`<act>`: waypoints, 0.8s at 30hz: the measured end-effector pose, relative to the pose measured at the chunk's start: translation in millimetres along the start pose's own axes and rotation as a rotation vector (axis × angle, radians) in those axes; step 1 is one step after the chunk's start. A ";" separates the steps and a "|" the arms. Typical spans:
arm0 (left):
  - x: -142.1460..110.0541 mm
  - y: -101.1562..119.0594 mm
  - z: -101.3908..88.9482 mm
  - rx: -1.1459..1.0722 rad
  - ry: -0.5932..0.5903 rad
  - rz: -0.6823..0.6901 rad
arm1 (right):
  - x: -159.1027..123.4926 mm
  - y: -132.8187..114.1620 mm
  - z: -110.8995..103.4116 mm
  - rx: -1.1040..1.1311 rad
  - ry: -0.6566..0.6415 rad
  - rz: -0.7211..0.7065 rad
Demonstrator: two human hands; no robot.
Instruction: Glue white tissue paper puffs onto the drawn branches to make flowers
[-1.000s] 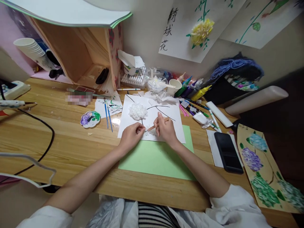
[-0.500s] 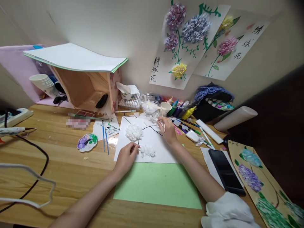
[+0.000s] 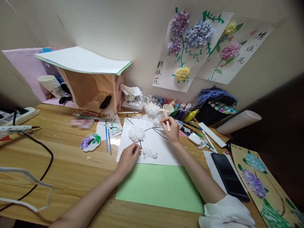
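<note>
My right hand (image 3: 171,129) holds a flat wooden craft stick (image 3: 167,122) beside a paper cup (image 3: 168,109). Under both hands lies a sheet of white paper (image 3: 129,156) with dark curved stem lines. My left hand (image 3: 129,155) rests on its left part with the fingers drawn together; whether anything is between them is hidden. Close to those fingertips, a smaller clump of white tissue petals (image 3: 150,153) sits on the paper. Above it is a fuller, round white tissue flower (image 3: 136,133). Loose tissue scraps (image 3: 155,120) lie along the paper's top edge.
A green sheet (image 3: 159,186) extends below the white paper. Paint bottles (image 3: 190,115) and pens stand or lie behind my right hand. At right is a phone (image 3: 230,177). On the left are two blue brushes (image 3: 108,139), a paint palette (image 3: 90,142) and a glue gun (image 3: 16,129) with its cable.
My right hand now has the craft stick raised into plain view, where before it was at the cup and tissue scraps. My left hand stays about where it was. The view has shifted slightly.
</note>
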State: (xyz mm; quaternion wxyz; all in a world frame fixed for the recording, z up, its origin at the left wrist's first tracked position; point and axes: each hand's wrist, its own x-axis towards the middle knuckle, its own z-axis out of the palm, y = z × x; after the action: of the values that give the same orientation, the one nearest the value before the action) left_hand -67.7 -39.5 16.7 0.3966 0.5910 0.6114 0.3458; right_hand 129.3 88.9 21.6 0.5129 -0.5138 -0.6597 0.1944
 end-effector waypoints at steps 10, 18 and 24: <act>2.7 -2.8 0.1 -0.025 0.005 0.011 | -8.6 -2.4 -10.4 -0.130 -0.098 -0.119; 2.4 -2.9 -0.5 -0.016 -0.010 0.026 | -15.3 17.2 19.1 -0.592 -0.132 -0.296; 3.1 -4.2 -0.6 -0.015 -0.007 0.019 | -17.2 13.2 13.0 -0.482 -0.087 -0.246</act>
State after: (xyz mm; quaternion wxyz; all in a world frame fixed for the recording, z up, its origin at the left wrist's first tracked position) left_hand -70.1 -36.7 12.9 0.3997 0.5949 0.6021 0.3520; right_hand 123.3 82.5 -2.0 0.3668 -0.5283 -0.7657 -0.0101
